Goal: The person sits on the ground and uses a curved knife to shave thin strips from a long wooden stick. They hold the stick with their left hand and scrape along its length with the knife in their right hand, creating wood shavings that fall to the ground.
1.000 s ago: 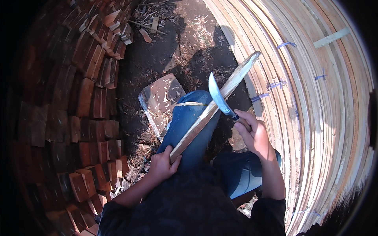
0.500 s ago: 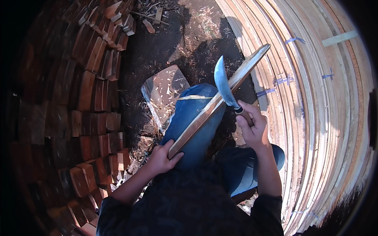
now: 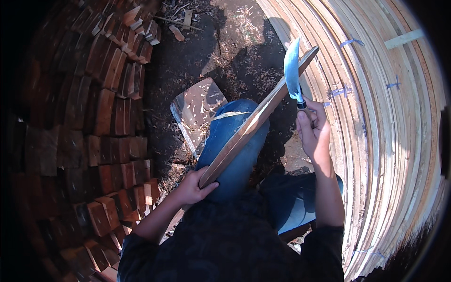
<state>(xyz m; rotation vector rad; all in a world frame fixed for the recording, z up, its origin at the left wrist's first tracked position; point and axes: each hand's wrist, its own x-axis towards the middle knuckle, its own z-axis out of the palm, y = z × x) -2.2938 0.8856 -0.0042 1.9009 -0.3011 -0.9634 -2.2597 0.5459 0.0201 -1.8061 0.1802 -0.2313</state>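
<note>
A long, narrow wooden stick point(image 3: 249, 126) slants from my lap up to the right, across my blue-trousered knee point(image 3: 225, 155). Its near end is gripped by my left hand point(image 3: 193, 188), fingers wrapped round it. My right hand point(image 3: 313, 124) is closed on the handle of a knife point(image 3: 292, 70) with a broad, curved blade pointing away from me. The blade lies over the upper part of the stick, near its far end; whether they touch I cannot tell. A thin pale strip of wood point(image 3: 230, 114) lies across the knee beside the stick.
Stacked reddish-brown wood blocks point(image 3: 104, 110) rise along the left. Long pale planks point(image 3: 347, 141), some with purple ties, fill the right. A flat board point(image 3: 199, 105) strewn with shavings lies on the dark ground beyond my knee.
My right hand has moved the knife up and to the right, toward the stick's far end. The stick has turned slightly in my left hand, showing more of its brown side.
</note>
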